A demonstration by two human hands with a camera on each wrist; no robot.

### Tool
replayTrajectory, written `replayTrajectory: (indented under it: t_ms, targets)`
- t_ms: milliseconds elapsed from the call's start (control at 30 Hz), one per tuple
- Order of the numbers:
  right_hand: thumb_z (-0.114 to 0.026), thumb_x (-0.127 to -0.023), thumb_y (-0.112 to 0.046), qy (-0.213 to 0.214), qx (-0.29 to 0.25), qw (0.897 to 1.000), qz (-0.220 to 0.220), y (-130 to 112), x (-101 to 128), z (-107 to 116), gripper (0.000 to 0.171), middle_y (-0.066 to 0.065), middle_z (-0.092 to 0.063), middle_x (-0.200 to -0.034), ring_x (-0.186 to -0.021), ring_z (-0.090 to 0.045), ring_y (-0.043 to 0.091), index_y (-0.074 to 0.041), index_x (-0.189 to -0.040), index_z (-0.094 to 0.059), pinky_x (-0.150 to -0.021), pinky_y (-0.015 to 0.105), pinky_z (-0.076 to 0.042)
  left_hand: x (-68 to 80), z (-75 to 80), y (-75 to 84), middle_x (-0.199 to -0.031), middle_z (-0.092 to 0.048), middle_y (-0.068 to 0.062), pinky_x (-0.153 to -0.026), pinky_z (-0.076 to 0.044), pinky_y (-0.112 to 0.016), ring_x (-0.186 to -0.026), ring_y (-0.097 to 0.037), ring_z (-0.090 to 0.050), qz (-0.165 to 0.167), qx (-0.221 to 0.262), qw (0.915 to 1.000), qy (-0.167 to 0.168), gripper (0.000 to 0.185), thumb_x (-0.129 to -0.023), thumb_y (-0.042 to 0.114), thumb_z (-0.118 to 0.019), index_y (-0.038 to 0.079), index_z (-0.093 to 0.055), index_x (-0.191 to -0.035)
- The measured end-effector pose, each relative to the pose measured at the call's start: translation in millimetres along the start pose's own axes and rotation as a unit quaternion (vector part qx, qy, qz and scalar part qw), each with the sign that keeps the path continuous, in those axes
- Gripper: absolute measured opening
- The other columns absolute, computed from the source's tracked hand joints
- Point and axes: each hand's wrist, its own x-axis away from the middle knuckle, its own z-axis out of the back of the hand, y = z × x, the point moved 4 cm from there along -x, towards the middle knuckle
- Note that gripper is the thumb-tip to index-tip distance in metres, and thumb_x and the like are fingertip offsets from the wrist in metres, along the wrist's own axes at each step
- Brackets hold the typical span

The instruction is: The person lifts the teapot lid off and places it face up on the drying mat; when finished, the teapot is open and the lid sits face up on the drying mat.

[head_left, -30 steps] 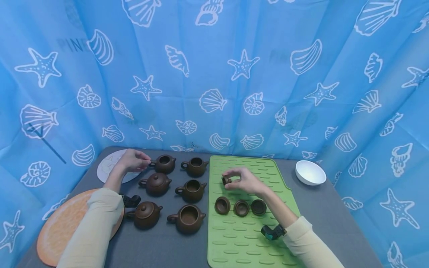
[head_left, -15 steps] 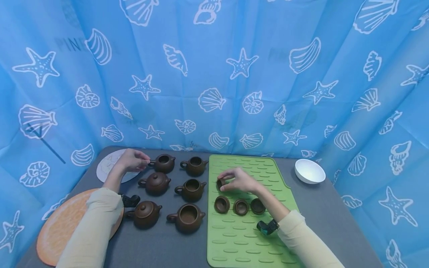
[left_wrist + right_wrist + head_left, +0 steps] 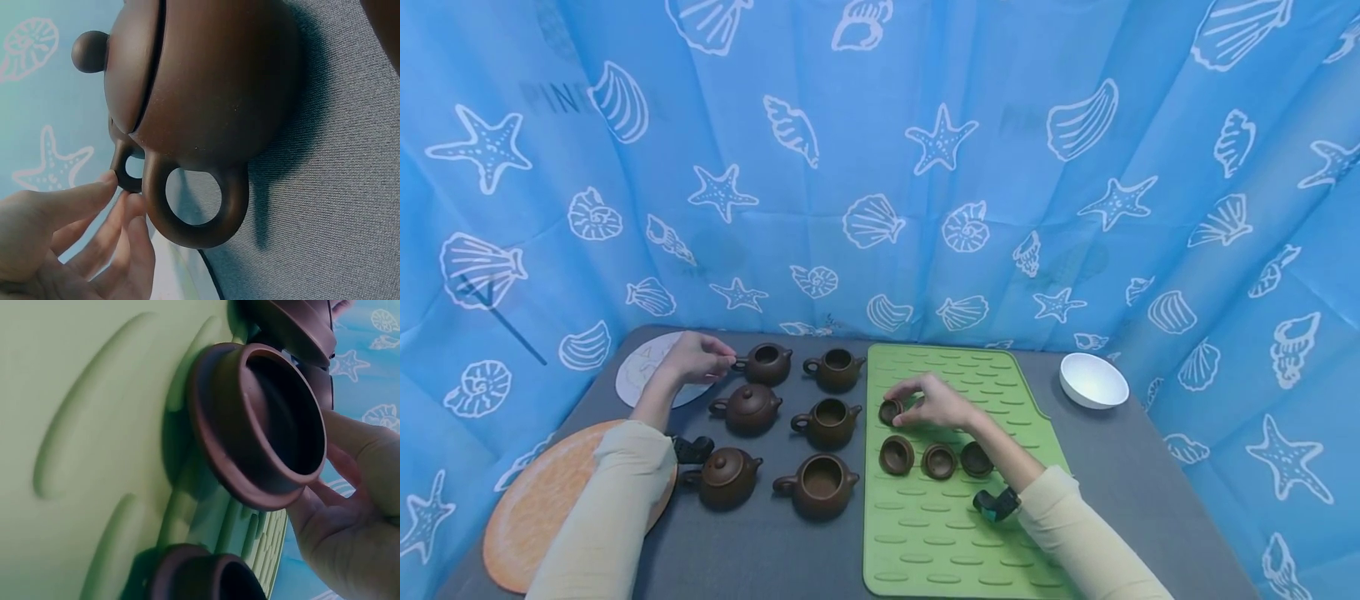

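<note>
My left hand (image 3: 700, 358) pinches the handle of a lidless brown teapot (image 3: 767, 363) in the back row. The left wrist view has finger and thumb on that small handle (image 3: 130, 170), behind a nearer lidded teapot (image 3: 219, 81). Over the green mat, my right hand (image 3: 936, 402) holds a small brown teapot lid (image 3: 891, 412) between thumb and fingers, its hollow underside facing up. In front of it lie three more upturned lids, the left one (image 3: 897, 456), the middle one (image 3: 939, 462) and the right one (image 3: 976, 459). A nearer lid (image 3: 256, 425) partly covers my right fingertips in the right wrist view.
Two lidded teapots, the middle one (image 3: 752, 408) and the front one (image 3: 722, 478), stand at left. Beside them is a column of lidless teapots (image 3: 827, 425). A ribbed green mat (image 3: 917, 533) spans the centre-right. A white bowl (image 3: 1093, 382), a pale round mat (image 3: 640, 367) and an orange round mat (image 3: 550, 508) flank these.
My right hand has moved slightly left and down with the lid, which has turned from on edge to hollow side up. My left hand stays at the teapot handle.
</note>
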Motion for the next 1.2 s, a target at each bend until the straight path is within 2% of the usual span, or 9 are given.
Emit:
replayTrajectory:
  t_ms: [133, 267, 533, 700, 900, 1067, 1200]
  targets:
    - [-0.082, -0.091, 0.003, -0.009, -0.012, 1.0, 0.009, -1.2, -0.8, -1.7, 0.047, 0.032, -0.07, -0.129, -0.087, -0.082, 0.03, 0.01, -0.135, -0.067, -0.072, 0.027, -0.065, 3.6, 0.4, 2.6, -0.118, -0.075, -0.028, -0.087, -0.067, -0.042, -0.105, -0.035, -0.077, 0.005, -0.008, 1.0, 0.0, 0.027, -0.108, 0.013, -0.065, -0.007, -0.071, -0.125]
    - [-0.082, -0.091, 0.004, -0.009, -0.011, 1.0, 0.013, -3.5, -0.8, -2.5, 0.051, 0.033, -0.07, -0.127, -0.084, -0.081, 0.029, 0.01, -0.138, -0.065, -0.07, 0.025, -0.064, 7.4, 0.5, 5.1, -0.121, -0.073, -0.032, -0.091, -0.067, -0.047, -0.109, -0.041, -0.076, 0.003, -0.011, 0.9999, -0.007, 0.029, -0.108, 0.013, -0.065, -0.01, -0.07, -0.126]
    - [-0.079, -0.093, 0.005, -0.017, -0.031, 0.999, 0.005, -2.0, -0.8, -3.7, 0.054, 0.035, -0.065, -0.133, -0.083, -0.082, 0.037, 0.011, -0.143, -0.06, -0.074, 0.044, -0.068, 10.8, 1.4, 4.5, -0.12, -0.075, -0.032, -0.088, -0.067, -0.045, -0.106, -0.04, -0.077, -0.008, -0.022, 0.9997, -0.01, 0.029, -0.108, 0.015, -0.066, -0.009, -0.071, -0.124]
    - [-0.079, -0.096, 0.0, -0.012, -0.042, 0.999, 0.002, 1.2, -0.3, -3.1, 0.054, 0.035, -0.062, -0.136, -0.084, -0.081, 0.04, 0.011, -0.145, -0.058, -0.073, 0.043, -0.068, 16.8, 4.9, 4.6, -0.124, -0.074, -0.033, -0.09, -0.067, -0.046, -0.106, -0.039, -0.078, -0.019, -0.028, 0.9994, -0.012, 0.032, -0.108, 0.017, -0.065, -0.009, -0.07, -0.126]
    - [-0.078, -0.1, -0.011, 0.027, -0.033, 0.999, -0.019, 1.5, 0.8, 1.3, 0.051, 0.032, -0.059, -0.147, -0.083, -0.079, 0.04, 0.005, -0.145, -0.061, -0.07, 0.042, -0.067, 28.9, 9.9, 1.7, -0.12, -0.074, -0.033, -0.087, -0.068, -0.044, -0.104, -0.038, -0.078, -0.03, -0.03, 0.999, -0.012, 0.035, -0.109, 0.016, -0.064, -0.012, -0.068, -0.129]
    - [-0.077, -0.101, -0.014, 0.051, -0.027, 0.998, -0.01, -7.6, 1.7, 2.1, 0.048, 0.031, -0.06, -0.147, -0.071, -0.074, 0.047, 0.004, -0.143, -0.063, -0.064, 0.044, -0.064, 35.8, 10.8, -3.4, -0.107, -0.078, -0.028, -0.077, -0.066, -0.036, -0.091, -0.029, -0.077, -0.051, -0.042, 0.9978, -0.013, 0.029, -0.107, 0.011, -0.065, -0.012, -0.072, -0.124]
    - [-0.076, -0.102, -0.012, 0.053, -0.042, 0.998, 0.005, -21.6, 1.5, -2.7, 0.045, 0.033, -0.061, -0.147, -0.07, -0.073, 0.05, 0.005, -0.142, -0.063, -0.068, 0.051, -0.065, 42.1, 9.2, -6.4, -0.102, -0.079, -0.024, -0.072, -0.061, -0.028, -0.087, -0.023, -0.074, -0.065, -0.05, 0.9965, -0.02, 0.026, -0.106, 0.007, -0.064, -0.011, -0.074, -0.121]
